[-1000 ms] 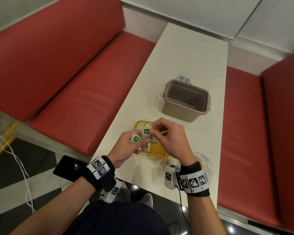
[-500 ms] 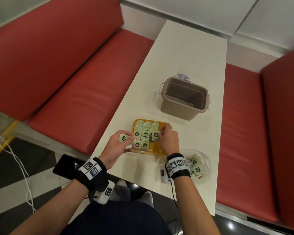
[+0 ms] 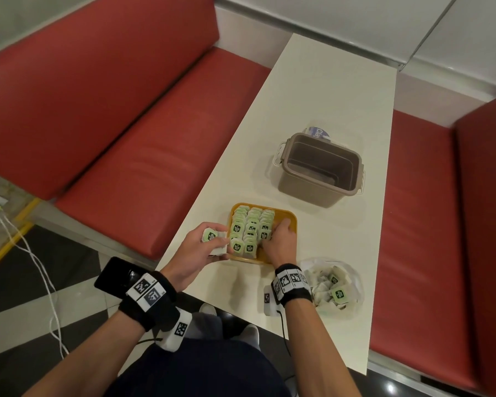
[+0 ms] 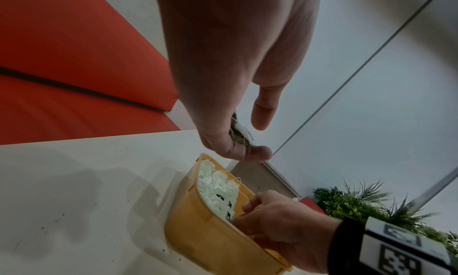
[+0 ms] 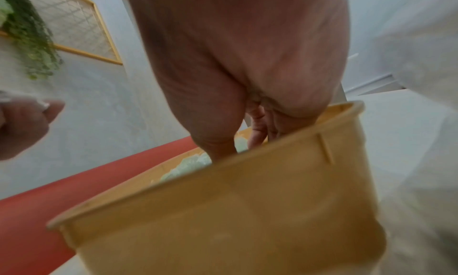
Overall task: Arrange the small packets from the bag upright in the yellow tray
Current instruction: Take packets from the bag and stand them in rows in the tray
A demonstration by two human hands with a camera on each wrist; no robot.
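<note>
Since a second ago both hands dropped to the white table (image 3: pixel 321 90) between red benches (image 3: pixel 132 156). Right hand (image 3: pixel 279 243) reaches into the yellow tray (image 3: pixel 291 222), grip hidden; left hand (image 3: pixel 196 249) pinches a packet (image 3: pixel 211 234) at 9 o'clock, bag (image 3: pixel 334 283) at 4.

Matt yellow plastic tray (image 3: pixel 291 222), clear crinkly plastic bag (image 3: pixel 352 270), smooth white table (image 3: pixel 327 90)

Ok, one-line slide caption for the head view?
Right hand sets packets in the yellow tray; left hand holds another packet.
</note>
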